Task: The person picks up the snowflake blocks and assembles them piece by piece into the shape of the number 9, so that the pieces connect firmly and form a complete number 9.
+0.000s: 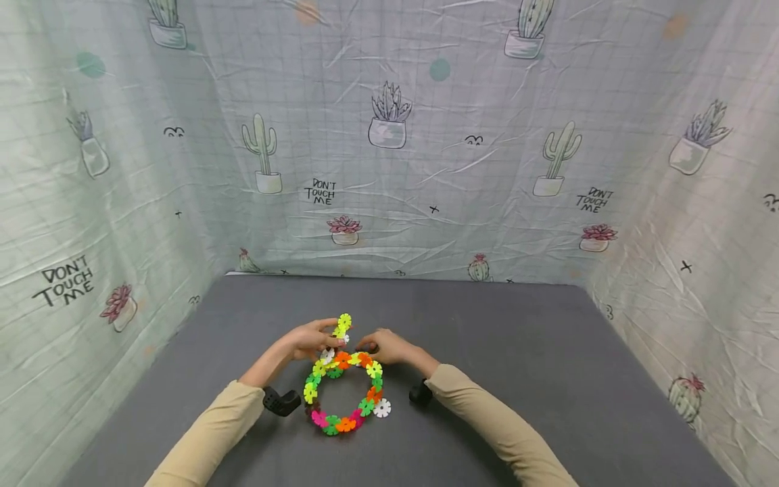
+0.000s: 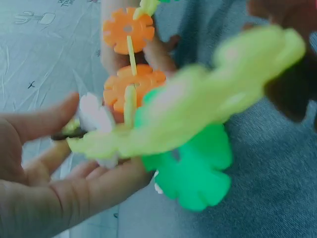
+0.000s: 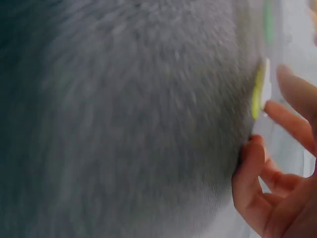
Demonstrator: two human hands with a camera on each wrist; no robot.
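Observation:
A ring of linked flower-shaped plastic discs (image 1: 374, 394), in green, yellow, orange, pink and other colours, is in front of the hands. At its far left side my left hand (image 1: 308, 340) pinches a short chain of yellow and white discs (image 1: 342, 327) that rises beside the ring. In the left wrist view, a white disc (image 2: 94, 114) is near the thumb, and blurred yellow and green discs (image 2: 195, 171) cover part of the fingers. My right hand (image 1: 389, 346) is low at the ring's far right, fingers bent, thumb apart from the index finger. Beyond its index fingertip are yellow and white pieces (image 3: 258, 91).
A white disc (image 1: 382, 408) sticks out from the ring's right side. Black wrist devices (image 1: 282, 402) are strapped under both forearms. The grey tabletop (image 1: 487, 352) is enclosed by a hanging cloth (image 1: 395, 257) printed with cacti at the back and sides.

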